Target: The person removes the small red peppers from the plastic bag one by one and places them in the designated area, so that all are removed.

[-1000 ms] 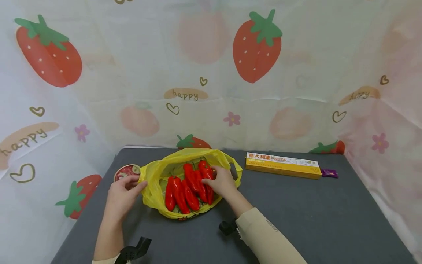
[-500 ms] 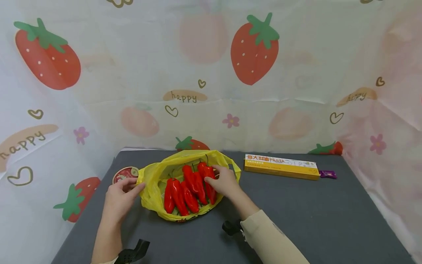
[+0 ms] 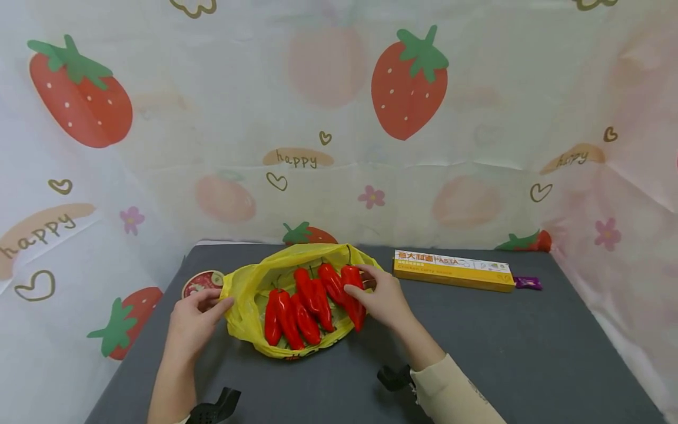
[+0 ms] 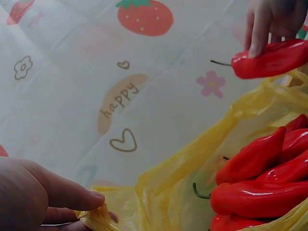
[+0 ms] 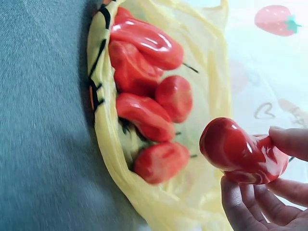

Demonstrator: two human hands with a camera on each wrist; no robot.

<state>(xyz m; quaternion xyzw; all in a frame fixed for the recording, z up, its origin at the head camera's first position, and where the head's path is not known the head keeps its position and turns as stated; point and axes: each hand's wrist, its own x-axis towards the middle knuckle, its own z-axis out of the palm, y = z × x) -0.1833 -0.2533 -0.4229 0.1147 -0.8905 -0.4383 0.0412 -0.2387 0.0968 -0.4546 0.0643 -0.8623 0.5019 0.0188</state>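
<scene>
A yellow plastic bag (image 3: pixel 241 306) lies with its mouth spread wide, and several red chili peppers (image 3: pixel 288 315) rest inside it. The left hand (image 3: pixel 193 321) pinches the bag's left rim between thumb and fingers; the left wrist view shows the bunched plastic at the fingertips. At the bag's right side, the right hand (image 3: pixel 384 297) grips one red chili pepper (image 3: pixel 354 294) near its stem end. That pepper is raised above the others, as the left wrist view shows, and its thin stem points away from the person.
A yellow and white pasta box (image 3: pixel 452 271) lies at the back right of the dark grey table (image 3: pixel 503 353). A purple packet (image 3: pixel 528 283) touches its right end. Behind the left hand is a round red container (image 3: pixel 203 282). A printed curtain hangs behind the table.
The right hand has lifted the chili pepper off the pile and moved it right, to the bag's right rim. The left hand still pinches the bag in about the same place.
</scene>
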